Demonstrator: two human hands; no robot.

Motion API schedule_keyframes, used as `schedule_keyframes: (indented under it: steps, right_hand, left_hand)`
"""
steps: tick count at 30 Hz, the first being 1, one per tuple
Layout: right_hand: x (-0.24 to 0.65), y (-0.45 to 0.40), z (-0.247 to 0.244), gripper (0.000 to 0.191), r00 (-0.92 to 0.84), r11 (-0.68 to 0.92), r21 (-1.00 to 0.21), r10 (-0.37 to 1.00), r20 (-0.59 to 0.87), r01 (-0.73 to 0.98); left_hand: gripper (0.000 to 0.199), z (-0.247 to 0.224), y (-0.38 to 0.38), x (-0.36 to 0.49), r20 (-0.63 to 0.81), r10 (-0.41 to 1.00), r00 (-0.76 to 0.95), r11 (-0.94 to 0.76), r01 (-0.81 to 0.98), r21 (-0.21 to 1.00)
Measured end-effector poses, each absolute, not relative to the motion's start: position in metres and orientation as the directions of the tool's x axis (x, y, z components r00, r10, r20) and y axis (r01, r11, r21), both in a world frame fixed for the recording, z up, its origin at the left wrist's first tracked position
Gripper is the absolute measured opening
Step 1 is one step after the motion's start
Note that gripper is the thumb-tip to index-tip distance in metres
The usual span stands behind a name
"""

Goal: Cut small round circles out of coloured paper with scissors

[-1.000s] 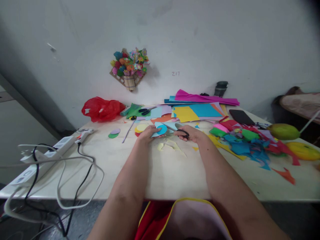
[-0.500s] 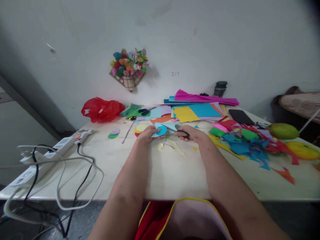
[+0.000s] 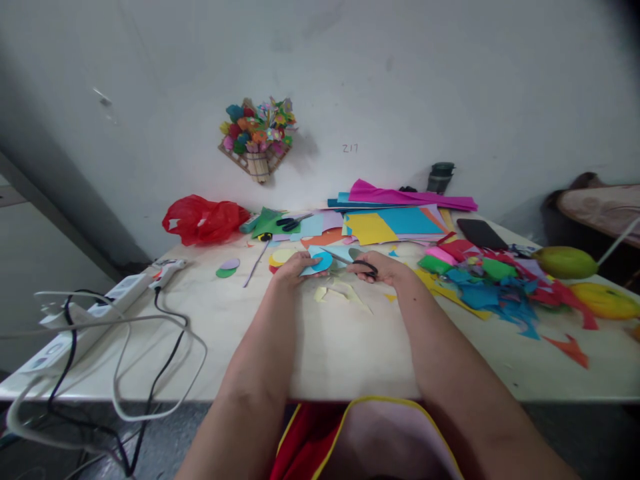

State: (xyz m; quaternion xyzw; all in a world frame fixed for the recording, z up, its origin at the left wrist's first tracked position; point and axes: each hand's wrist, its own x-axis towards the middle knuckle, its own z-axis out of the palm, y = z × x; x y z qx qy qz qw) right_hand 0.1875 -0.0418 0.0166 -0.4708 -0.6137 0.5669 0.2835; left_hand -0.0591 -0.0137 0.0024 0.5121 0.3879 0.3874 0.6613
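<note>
My left hand pinches a bright blue paper circle laid over a paler blue sheet of paper. Closed around the dark handles of a pair of scissors is my right hand, and the blades point left at the paper's edge. Whether the blades are apart cannot be made out. Pale yellow paper scraps lie on the table just below both hands. Beside my left hand, a yellow paper circle rests over a red one, partly covered by my fingers.
Coloured paper sheets and a second pair of scissors lie behind my hands. A heap of paper scraps is at right, near mangoes and a dark phone. At left are a power strip and a red bag.
My right hand and the scissors have shifted very slightly. My left hand keeps the blue circle in nearly the same place.
</note>
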Motion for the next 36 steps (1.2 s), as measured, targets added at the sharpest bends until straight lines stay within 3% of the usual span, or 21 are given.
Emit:
schedule_keyframes:
  steps: [36]
  right_hand:
    - [0.1848, -0.0453, 0.0222, 0.033, -0.385, -0.038, -0.946, 0.908, -0.167, 0.321]
  left_hand:
    - [0.013, 0.0073, -0.0156, -0.0594, -0.146, 0.914, 0.379, 0.191, -0.082, 0.978]
